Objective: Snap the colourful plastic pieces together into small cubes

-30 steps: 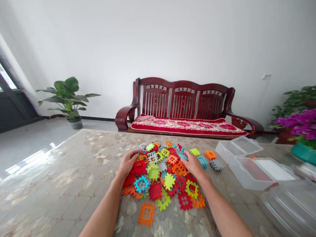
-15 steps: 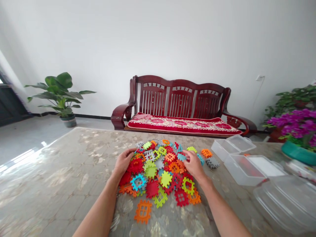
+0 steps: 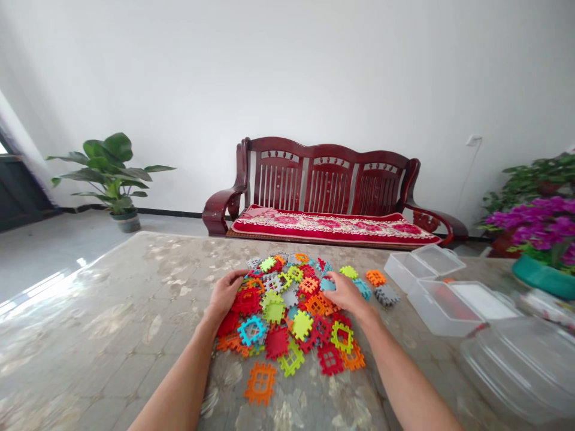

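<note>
A loose heap of square plastic interlocking tiles with notched edges point(image 3: 273, 307) lies on the table, in red, orange, lime, blue and grey. My left hand point(image 3: 227, 293) rests against the heap's left side, fingers stretched along its edge and holding nothing that I can see. At the upper right of the heap, my right hand point(image 3: 347, 293) has its thumb and forefinger around a blue tile point(image 3: 327, 285); its other fingers are hidden. Nearest to me, an orange window-shaped tile point(image 3: 260, 383) lies apart from the heap.
Clear plastic boxes point(image 3: 442, 308) with raised lids stand on the right, beside a large transparent lid point(image 3: 516, 365). An orange tile point(image 3: 376, 277) and grey tiles point(image 3: 386, 295) lie between heap and boxes. Purple flowers in a teal pot point(image 3: 543, 276) stand farther right. A wooden bench point(image 3: 327, 185) is behind the table.
My right hand has moved slightly left over the heap, its thumb and forefinger now around the blue tile's right side. My left hand has hardly moved.
</note>
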